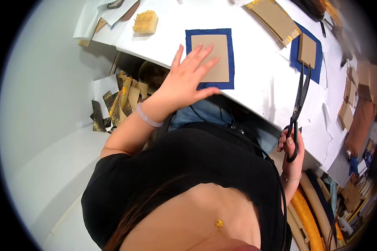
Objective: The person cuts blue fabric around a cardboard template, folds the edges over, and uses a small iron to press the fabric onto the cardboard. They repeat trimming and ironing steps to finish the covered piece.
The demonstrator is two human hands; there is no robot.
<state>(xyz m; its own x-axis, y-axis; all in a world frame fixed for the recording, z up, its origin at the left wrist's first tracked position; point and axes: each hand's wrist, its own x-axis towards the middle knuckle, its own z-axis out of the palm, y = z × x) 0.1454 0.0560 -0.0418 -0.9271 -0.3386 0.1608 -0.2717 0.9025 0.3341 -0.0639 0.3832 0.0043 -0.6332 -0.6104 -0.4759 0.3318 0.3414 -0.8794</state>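
Already the left hand [188, 79] is pressing flat, fingers spread and gripping nothing, on a brown card rectangle [211, 56] lying on a blue cloth piece [231, 58] near the white table's [255, 79] edge. Meanwhile the right hand [291, 152] is clenching black scissors [299, 100], blades pointing at a second blue piece with card [306, 51]. Both cloth margins are looking untrimmed and unfolded, so most of the covering seems left.

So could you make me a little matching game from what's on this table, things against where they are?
Things:
1. scissors
2. yellow sponge
3. brown card on blue cloth
4. pale bracelet

Places:
A. on the left wrist
B. under the left hand
C. in the right hand
D. alone at the table's far left

Pairs: 1-C, 2-D, 3-B, 4-A
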